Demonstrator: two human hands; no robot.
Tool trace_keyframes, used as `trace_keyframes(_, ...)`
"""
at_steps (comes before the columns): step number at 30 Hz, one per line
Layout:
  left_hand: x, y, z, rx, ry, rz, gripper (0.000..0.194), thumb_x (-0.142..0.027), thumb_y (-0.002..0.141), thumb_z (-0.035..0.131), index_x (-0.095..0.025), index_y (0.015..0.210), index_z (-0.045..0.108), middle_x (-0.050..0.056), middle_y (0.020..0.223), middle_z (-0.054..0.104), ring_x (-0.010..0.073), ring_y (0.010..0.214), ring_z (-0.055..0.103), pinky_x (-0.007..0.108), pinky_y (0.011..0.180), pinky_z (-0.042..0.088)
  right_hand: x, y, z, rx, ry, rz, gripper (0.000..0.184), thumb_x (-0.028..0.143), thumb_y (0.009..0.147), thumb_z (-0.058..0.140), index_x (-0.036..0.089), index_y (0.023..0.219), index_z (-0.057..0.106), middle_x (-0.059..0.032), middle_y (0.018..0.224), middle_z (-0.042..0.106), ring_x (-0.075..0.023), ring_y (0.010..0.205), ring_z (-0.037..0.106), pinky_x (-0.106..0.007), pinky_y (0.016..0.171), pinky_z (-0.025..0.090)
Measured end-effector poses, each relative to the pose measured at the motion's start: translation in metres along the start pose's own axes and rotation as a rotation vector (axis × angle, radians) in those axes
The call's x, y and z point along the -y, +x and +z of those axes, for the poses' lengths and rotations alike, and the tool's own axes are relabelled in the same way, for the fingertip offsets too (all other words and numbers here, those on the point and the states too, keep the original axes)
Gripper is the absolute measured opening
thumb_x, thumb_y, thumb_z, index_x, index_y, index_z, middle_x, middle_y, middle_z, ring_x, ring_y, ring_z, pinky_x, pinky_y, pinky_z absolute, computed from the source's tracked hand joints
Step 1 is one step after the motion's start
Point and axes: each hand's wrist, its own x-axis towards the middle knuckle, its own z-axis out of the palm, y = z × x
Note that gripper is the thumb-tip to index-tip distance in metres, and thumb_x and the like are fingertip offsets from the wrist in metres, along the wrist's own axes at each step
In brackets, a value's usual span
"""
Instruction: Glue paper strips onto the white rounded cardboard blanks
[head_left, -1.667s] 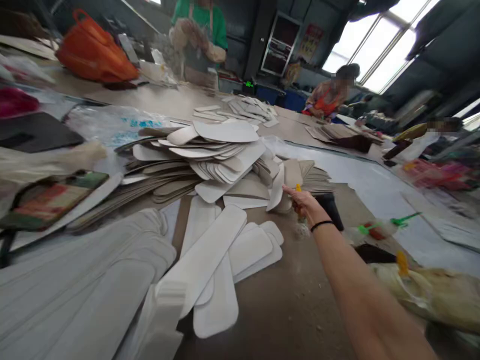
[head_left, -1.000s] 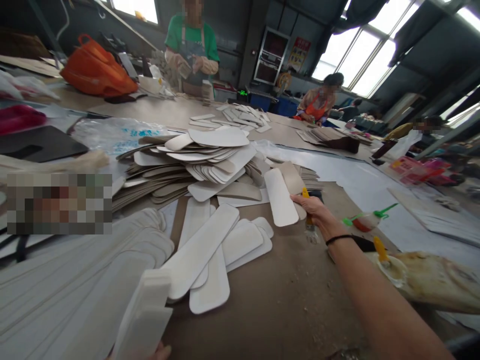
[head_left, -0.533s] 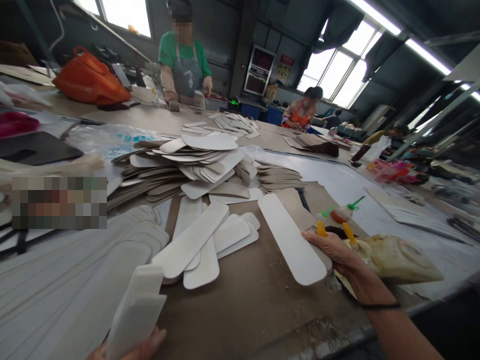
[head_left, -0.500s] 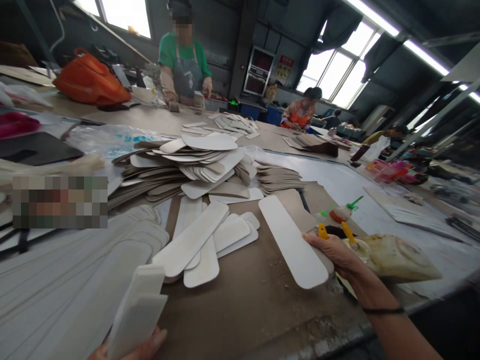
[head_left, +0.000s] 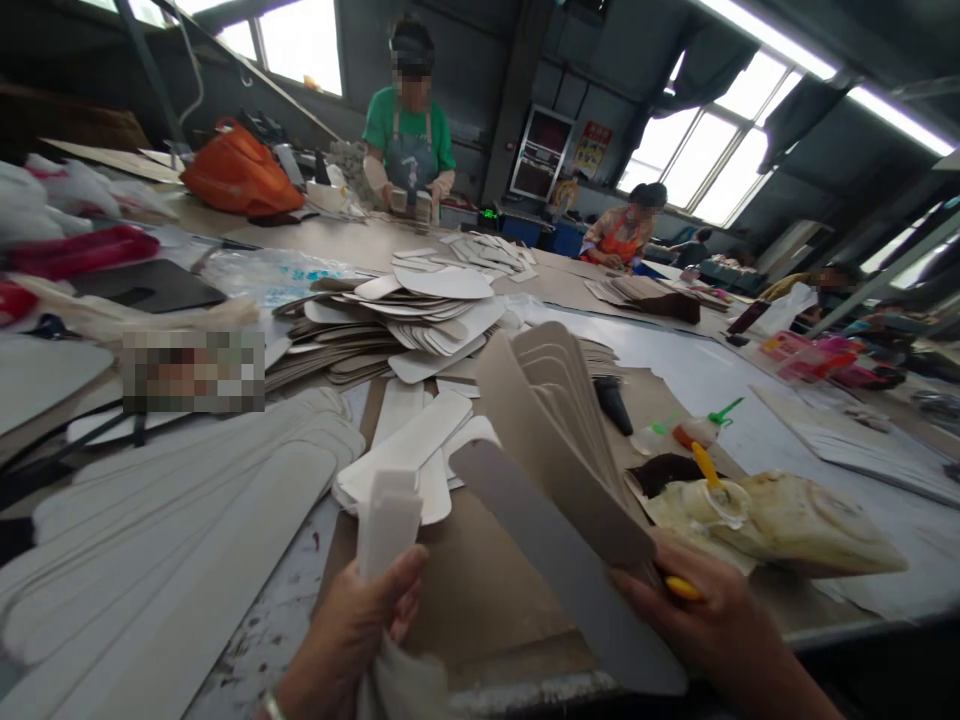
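Note:
My left hand (head_left: 349, 625) is closed around a small bunch of white strips (head_left: 388, 520), held upright near the front of the table. In my right hand (head_left: 712, 595) is a fanned stack of long, round-ended grey-brown panels (head_left: 544, 430). A single grey panel (head_left: 559, 570) angles down in front of that stack, its edge by my right fingers. The yellow handle (head_left: 682, 588) of a tool pokes out between those fingers; its working end is hidden. Between my hands, several white panels (head_left: 409, 445) lie crossed on the brown board (head_left: 465, 590).
Overlapping white panels (head_left: 172, 540) spread over the left side. A large panel pile (head_left: 390, 330) stands behind. To the right lie a glue bag (head_left: 810, 520) with another yellow handle (head_left: 705, 465) and a green-tipped bottle (head_left: 697, 430). Co-workers (head_left: 411, 140) stand across the table.
My right hand has lifted the grey-brown stack, where a white panel faced me before. My left hand has come up and rightward with its white strips. The view has shifted slightly left.

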Motion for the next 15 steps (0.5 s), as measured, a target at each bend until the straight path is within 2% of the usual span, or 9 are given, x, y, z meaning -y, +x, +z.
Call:
trace_keyframes(3,0.006,0.008,0.010,0.038,-0.208,-0.078,0.053,-0.050,0.042,0.084,-0.018,0.068,0.050,-0.010,0.040,0.043,0.0018,0.032,0.034,0.013,0.035,0.028,0.006,0.000,0.019,0.044,-0.171,-0.329,0.016,0.022,0.087,0.047,0.020,0.073,0.055,-0.0002,0.062,0.054,-0.0137,0.053,0.053,-0.024,0.049,0.037)
trace_keyframes(6,0.015,0.012,0.007,0.024,-0.229,-0.107,0.055,-0.053,0.045,0.082,-0.020,0.055,0.039,-0.010,0.037,0.039,0.0019,0.030,0.032,0.014,0.032,0.026,0.004,-0.001,0.035,0.081,-0.304,-0.500,0.022,0.007,0.086,0.038,0.019,0.080,0.056,-0.0020,0.065,0.056,-0.0164,0.056,0.051,-0.027,0.050,0.033)
trace_keyframes(10,0.021,0.010,0.001,-0.035,-0.193,-0.109,0.049,-0.052,0.054,0.078,-0.020,0.058,0.041,-0.011,0.036,0.039,0.0027,0.031,0.034,0.014,0.033,0.028,0.001,-0.005,0.043,0.103,-0.373,-0.579,0.028,0.004,0.090,0.031,0.016,0.085,0.055,-0.0039,0.069,0.058,-0.0177,0.058,0.051,-0.029,0.052,0.035)
trace_keyframes(13,0.020,0.008,0.001,-0.073,-0.141,-0.091,0.045,-0.045,0.055,0.080,-0.019,0.059,0.044,-0.011,0.034,0.039,0.0030,0.030,0.035,0.014,0.032,0.029,-0.002,-0.011,0.045,0.128,-0.369,-0.581,0.024,0.015,0.094,0.031,0.015,0.089,0.055,-0.0047,0.071,0.059,-0.0181,0.060,0.053,-0.029,0.052,0.037)
trace_keyframes(15,0.020,0.007,0.002,-0.094,-0.109,-0.076,0.041,-0.041,0.053,0.082,-0.017,0.065,0.050,-0.009,0.038,0.046,0.0026,0.031,0.037,0.013,0.032,0.031,-0.005,-0.014,0.045,0.141,-0.366,-0.588,0.024,0.024,0.095,0.035,0.013,0.092,0.055,-0.0056,0.073,0.059,-0.0188,0.062,0.054,-0.029,0.053,0.039)
